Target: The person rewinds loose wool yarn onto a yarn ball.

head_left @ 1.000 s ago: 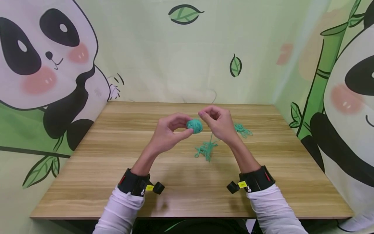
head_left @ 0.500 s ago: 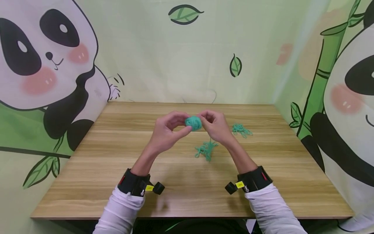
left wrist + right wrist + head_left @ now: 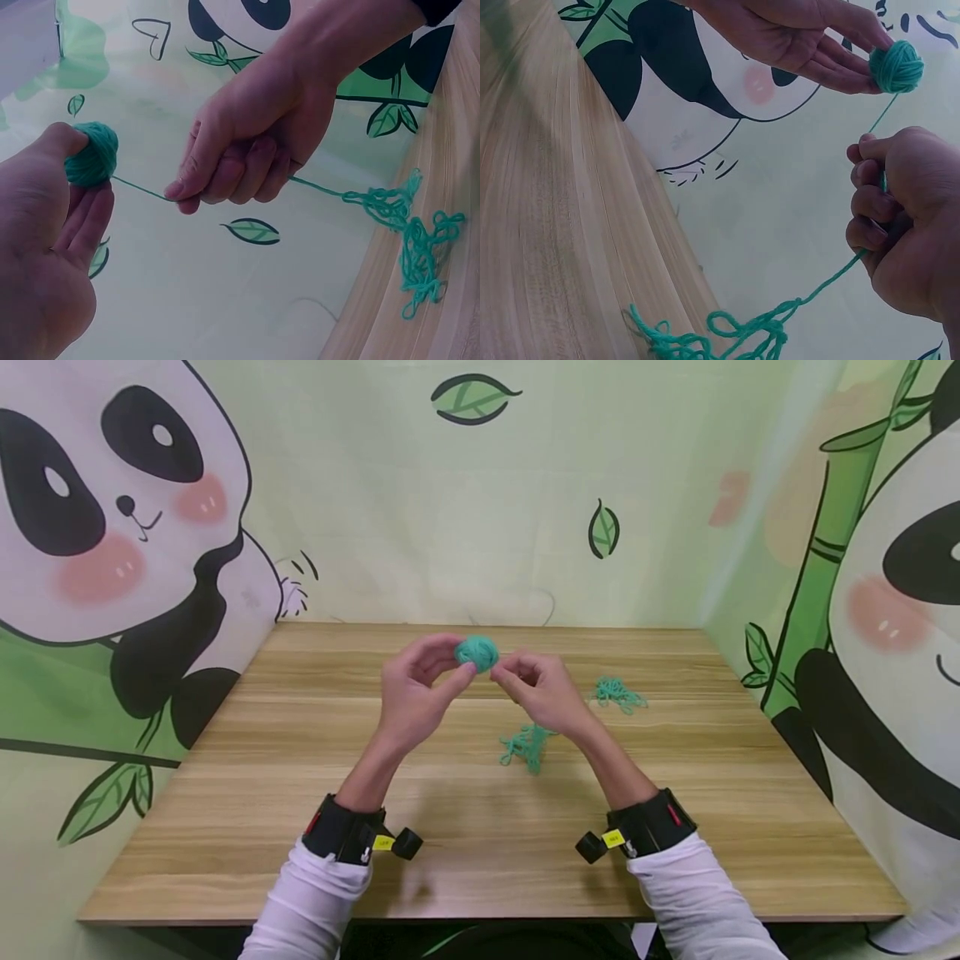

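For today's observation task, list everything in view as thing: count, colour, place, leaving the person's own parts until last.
Tabletop: one, light brown, under the yarn
Backdrop: one, pale green, behind the tabletop
Panda drawings: two, mainly black and white, backdrop's left and right
Bamboo stalk drawing: one, green, beside the right panda
Leaf drawings: several, green, across the backdrop
Yarn ball: one, teal, held above the tabletop
Yarn tangles: two, teal, on the tabletop, right of centre
Yarn strand: one, teal, from the ball to a tangle
Wristbands: two, black, one per wrist
Sleeves: two, white, on the forearms
Left hand: one, bare, pinching the ball
Right hand: one, bare, pinching the strand
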Demonstrator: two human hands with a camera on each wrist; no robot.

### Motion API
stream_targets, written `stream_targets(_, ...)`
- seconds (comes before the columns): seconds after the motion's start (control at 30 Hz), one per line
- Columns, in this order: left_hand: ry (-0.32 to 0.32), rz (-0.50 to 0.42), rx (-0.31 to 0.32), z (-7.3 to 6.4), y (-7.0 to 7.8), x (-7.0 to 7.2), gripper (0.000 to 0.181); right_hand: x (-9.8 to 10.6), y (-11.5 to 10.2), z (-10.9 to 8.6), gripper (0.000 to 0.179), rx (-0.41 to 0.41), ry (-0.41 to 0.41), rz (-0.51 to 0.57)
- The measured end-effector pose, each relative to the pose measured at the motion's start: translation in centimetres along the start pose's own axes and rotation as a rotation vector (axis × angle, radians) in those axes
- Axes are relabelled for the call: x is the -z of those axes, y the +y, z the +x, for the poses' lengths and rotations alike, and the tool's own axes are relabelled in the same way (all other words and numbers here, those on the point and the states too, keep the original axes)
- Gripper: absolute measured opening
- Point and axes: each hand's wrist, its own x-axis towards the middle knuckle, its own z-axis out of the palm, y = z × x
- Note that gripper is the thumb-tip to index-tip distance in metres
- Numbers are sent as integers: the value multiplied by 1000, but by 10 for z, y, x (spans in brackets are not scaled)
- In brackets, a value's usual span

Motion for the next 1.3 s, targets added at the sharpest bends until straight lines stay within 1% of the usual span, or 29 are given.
stream_targets(0.23, 48, 25, 16, -1, -2, 1, 30, -2, -6, -1, 21, 24, -73, -1)
stream_targets(0.43, 70, 57, 1, -1, -6, 2, 29, -3, -18, -2, 19, 50, -126, -38)
stream_targets(0.6, 81, 107, -11, -1, -10, 2, 29, -2, -30, -3, 18, 60, -131, -23)
stream_targets(0.77, 66, 148, -17, -3, -11, 1, 30, 0, -42, -4, 16, 64, -108, -7)
stream_targets(1.0, 23, 170, -7, -4, -15, 1, 28, 1, -55, -6, 13, 93, -96, 23)
stream_targets(1.17, 3, 192, -11, -6, -17, 2, 27, 3, -61, -7, 13, 103, -87, 31)
stream_targets(1.3, -20, 190, -8, -7, -17, 2, 27, 5, -63, -6, 14, 120, -57, 49)
